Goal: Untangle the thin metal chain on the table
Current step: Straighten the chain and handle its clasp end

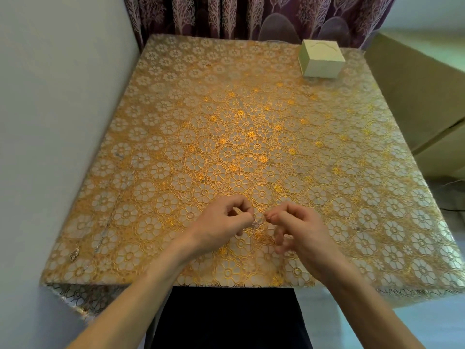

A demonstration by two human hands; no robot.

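- Desk point(251, 117), covered by a gold flower-patterned cloth.
- Pale box point(320, 60) at its far right corner.
- Left hand point(221, 222) and right hand point(299, 229), fingers curled, each pinching the thin chain point(257, 221).
- The thin chain is a small tangle between their fingertips, near the desk's front edge.

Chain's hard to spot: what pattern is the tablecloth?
Gold-and-white flower lace pattern across the tablecloth, best seen in the head view.
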